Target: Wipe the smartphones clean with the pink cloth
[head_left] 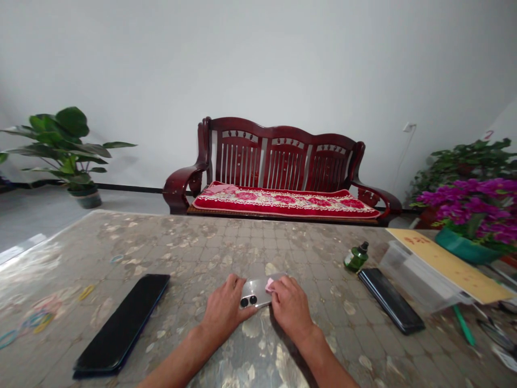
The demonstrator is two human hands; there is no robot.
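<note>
A silver smartphone point(257, 288) is face down over the table, its two dark camera lenses at the left end. My left hand point(226, 303) grips that end, with the thumb along the near edge and fingers at the far edge. A small pink cloth point(269, 284) is pinched in the fingers of my right hand point(290, 303) and touches the phone's back near its right end. The right hand covers that end of the phone.
On the patterned table point(169, 334) lie a black tablet point(123, 323) at left, rubber bands point(42, 321), and a black case point(390, 299) at right. Nearby stand a green bottle point(356, 257), a clear plastic box point(420, 277) and purple flowers point(480, 207). A wooden bench point(283, 156) is behind.
</note>
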